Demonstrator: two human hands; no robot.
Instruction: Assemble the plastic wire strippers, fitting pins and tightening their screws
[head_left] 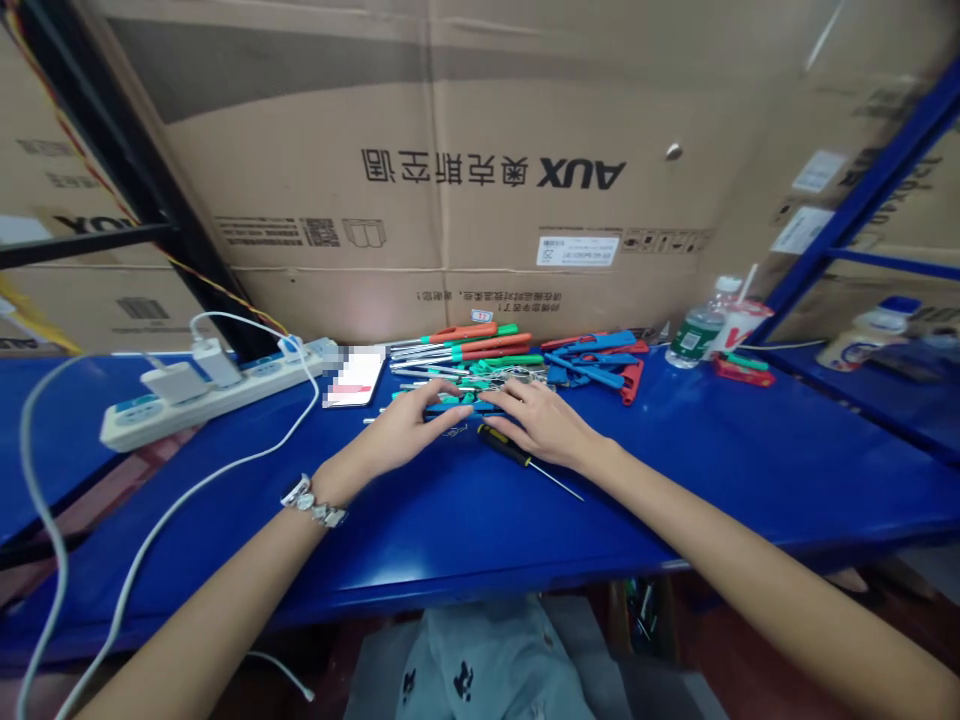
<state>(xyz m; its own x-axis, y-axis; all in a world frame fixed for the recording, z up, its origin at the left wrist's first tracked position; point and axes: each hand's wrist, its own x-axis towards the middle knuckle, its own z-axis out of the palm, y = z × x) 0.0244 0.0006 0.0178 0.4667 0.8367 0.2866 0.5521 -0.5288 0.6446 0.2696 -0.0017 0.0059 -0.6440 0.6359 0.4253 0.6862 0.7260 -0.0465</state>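
My left hand [411,425], with a silver watch on the wrist, is curled at the near edge of a heap of tools. Its thumb and fingers close round one end of a blue plastic piece [476,408]. From the other side my right hand [546,422] grips the same piece, its fingers bent over it; part of the piece is hidden by the fingers. Just below my right hand lies a black and yellow screwdriver [510,446], its shaft pointing toward me. Behind my fingers are small green parts and metal bits, too jumbled to tell apart.
Orange-handled tools [491,346] with metal shafts lie at the back, beside blue plastic parts [592,360] and a red part [632,382]. A phone [364,375] and a white power strip [225,392] are leftward. A water bottle [694,335] stands right. Cardboard [480,100] rises behind.
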